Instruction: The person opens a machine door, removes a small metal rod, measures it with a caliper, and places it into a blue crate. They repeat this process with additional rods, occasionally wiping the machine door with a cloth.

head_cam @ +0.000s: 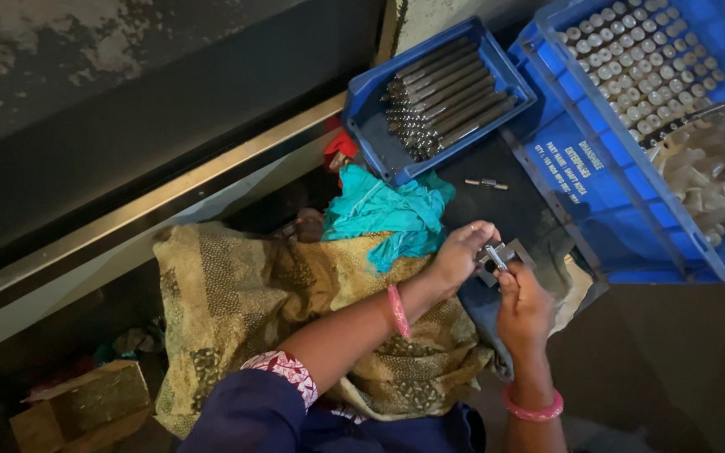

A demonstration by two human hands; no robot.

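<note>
My left hand [461,249] and my right hand [524,307] meet over a small grey metal block [507,252] lying on a dark cloth. My left fingers pinch the block's left side. My right thumb and forefinger hold a thin metal pin [497,257] against the block's top. Both wrists wear pink bangles.
A small blue tray [371,126] of long metal rods sits behind my hands. A large blue crate [597,184] at right holds rows of small round parts and pale plastic pieces. A teal rag [388,214], a yellow patterned cloth [245,294], a loose pin [486,183] and a cardboard box [86,407] lie around.
</note>
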